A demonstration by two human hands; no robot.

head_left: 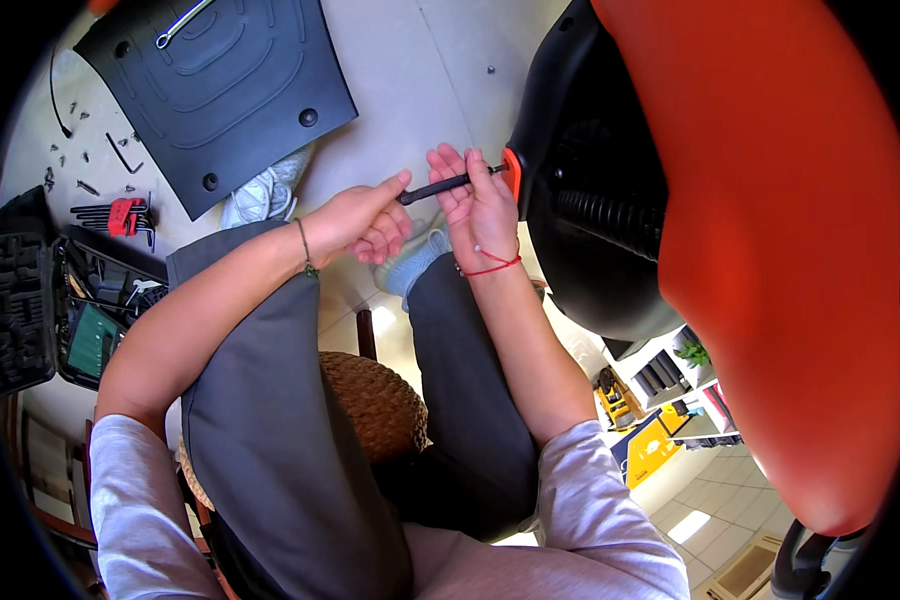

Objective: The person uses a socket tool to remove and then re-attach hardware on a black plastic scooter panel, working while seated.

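A screwdriver (438,188) with a black handle points right, its thin shaft meeting an orange tab (513,175) at the edge of a black plastic housing (536,135). My right hand (482,200), palm up, has the front of the handle between thumb and fingers. At the handle's rear end is my left hand (362,222), its thumb tip beside the end and its fingers loosely curled below, apart from the thumb. Whether the left thumb presses on the handle I cannot tell. The large orange body panel (760,230) curves over the right side, above a black coiled spring (610,220).
A dark ribbed panel (230,90) lies far left with a wrench (182,24) on it. Near it are several screws (88,187), a hex key (122,152) and a red-held hex key set (123,215). An opened toolbox (95,335) stands left. A woven stool (375,400) is beneath me.
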